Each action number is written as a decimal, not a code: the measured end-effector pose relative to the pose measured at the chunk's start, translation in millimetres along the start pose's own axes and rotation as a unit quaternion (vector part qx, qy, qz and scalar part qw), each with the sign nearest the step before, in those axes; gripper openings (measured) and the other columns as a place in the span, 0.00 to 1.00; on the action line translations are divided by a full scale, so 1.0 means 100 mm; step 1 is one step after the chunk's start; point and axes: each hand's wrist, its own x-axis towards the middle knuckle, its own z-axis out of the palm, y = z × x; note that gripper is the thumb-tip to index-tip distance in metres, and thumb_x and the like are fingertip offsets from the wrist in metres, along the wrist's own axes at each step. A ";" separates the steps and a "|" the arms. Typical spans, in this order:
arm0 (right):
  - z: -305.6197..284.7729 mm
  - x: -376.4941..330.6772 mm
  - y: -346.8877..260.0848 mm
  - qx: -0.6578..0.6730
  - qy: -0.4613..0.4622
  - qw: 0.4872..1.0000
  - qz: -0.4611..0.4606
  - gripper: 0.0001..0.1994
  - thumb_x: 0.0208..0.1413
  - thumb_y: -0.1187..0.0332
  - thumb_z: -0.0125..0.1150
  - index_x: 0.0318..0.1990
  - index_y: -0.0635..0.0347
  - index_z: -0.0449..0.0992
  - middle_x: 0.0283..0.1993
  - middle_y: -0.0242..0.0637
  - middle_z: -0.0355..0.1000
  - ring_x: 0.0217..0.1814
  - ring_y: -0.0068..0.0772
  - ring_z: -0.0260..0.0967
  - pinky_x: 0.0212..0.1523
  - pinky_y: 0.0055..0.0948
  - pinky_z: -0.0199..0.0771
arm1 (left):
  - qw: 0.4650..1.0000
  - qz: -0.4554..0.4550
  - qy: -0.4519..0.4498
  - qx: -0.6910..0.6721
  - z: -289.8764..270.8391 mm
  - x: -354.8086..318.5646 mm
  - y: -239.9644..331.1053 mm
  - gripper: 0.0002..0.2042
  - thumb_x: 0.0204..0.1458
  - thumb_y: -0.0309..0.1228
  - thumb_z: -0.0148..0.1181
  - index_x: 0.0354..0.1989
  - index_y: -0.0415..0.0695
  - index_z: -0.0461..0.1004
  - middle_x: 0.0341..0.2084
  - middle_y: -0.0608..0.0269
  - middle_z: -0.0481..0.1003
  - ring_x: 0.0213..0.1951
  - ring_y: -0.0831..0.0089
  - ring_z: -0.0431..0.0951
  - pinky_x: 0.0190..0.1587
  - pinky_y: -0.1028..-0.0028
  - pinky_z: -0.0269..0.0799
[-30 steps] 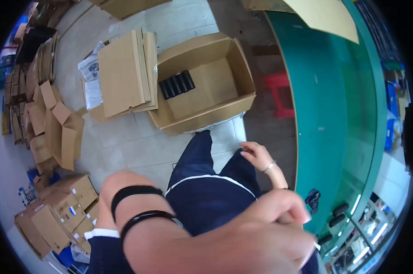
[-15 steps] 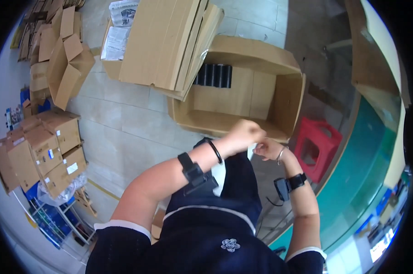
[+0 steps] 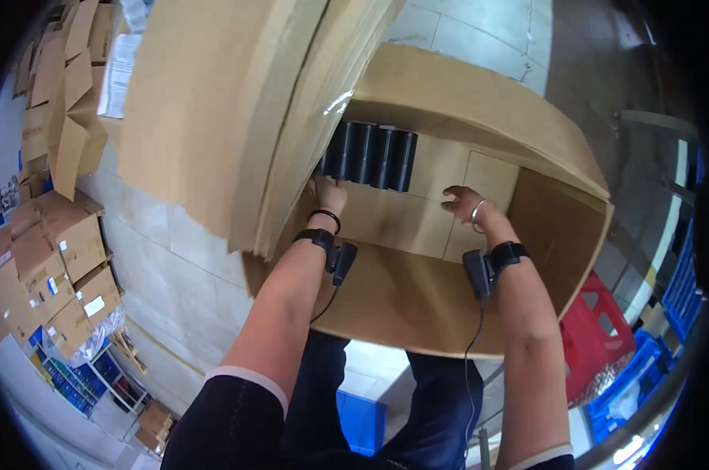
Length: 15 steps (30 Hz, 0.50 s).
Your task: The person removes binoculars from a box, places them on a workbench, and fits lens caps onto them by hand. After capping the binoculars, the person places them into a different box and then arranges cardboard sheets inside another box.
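Both of my arms reach down into a large open cardboard box [image 3: 417, 309]. A row of several black cylinders [image 3: 370, 157] lies side by side against the far left part of its bottom. My left hand [image 3: 328, 196] is at the near left end of that row, beside the leaning cardboard; its fingertips are partly hidden, so their grip cannot be made out. To the right of the cylinders, my right hand [image 3: 467, 205] hovers over the box bottom, fingers apart and curved, holding nothing.
Thick stacked cardboard [image 3: 221, 117] overhangs the box's left side. A red plastic stool [image 3: 593, 337] stands at its right, with blue crates [image 3: 636, 372] beyond. Stacked cartons [image 3: 48, 266] stand far left, under folded cardboard boxes [image 3: 72, 117].
My hands were close together in front of the box; now they are apart and down inside it. The view has moved nearer, so the box looks larger.
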 end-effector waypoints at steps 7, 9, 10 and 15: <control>0.88 1.57 0.44 0.171 0.219 0.961 -0.010 0.35 0.54 0.56 0.62 0.64 0.65 0.55 0.61 0.59 0.62 0.62 0.48 0.64 0.59 0.34 0.65 | 0.983 0.085 0.042 -0.156 0.74 0.43 -0.07 0.35 0.57 0.48 0.49 0.64 0.32 0.53 0.62 0.34 0.56 0.62 0.43 0.59 0.64 0.56 0.53; 1.06 1.76 0.04 0.438 0.217 0.866 -0.105 0.39 0.52 0.56 0.66 0.63 0.67 0.52 0.55 0.50 0.67 0.54 0.38 0.68 0.55 0.31 0.69 | 0.994 0.083 0.076 -0.018 0.66 0.63 -0.29 0.36 0.56 0.50 0.50 0.64 0.32 0.53 0.61 0.34 0.57 0.61 0.44 0.59 0.64 0.57 0.53; 1.10 1.89 -0.04 0.445 0.235 0.858 -0.107 0.38 0.49 0.59 0.68 0.62 0.67 0.54 0.53 0.48 0.68 0.52 0.38 0.68 0.54 0.31 0.69 | 0.987 0.090 0.102 0.085 0.70 0.69 -0.31 0.38 0.54 0.51 0.52 0.64 0.32 0.52 0.60 0.35 0.58 0.61 0.45 0.60 0.64 0.57 0.53; 1.06 2.07 0.09 0.461 0.186 0.867 -0.029 0.37 0.38 0.71 0.72 0.58 0.65 0.58 0.51 0.46 0.68 0.51 0.38 0.68 0.54 0.33 0.70 | 1.000 0.013 -0.021 0.015 0.80 0.81 -0.26 0.43 0.44 0.53 0.65 0.62 0.34 0.56 0.58 0.37 0.61 0.61 0.47 0.61 0.64 0.58 0.54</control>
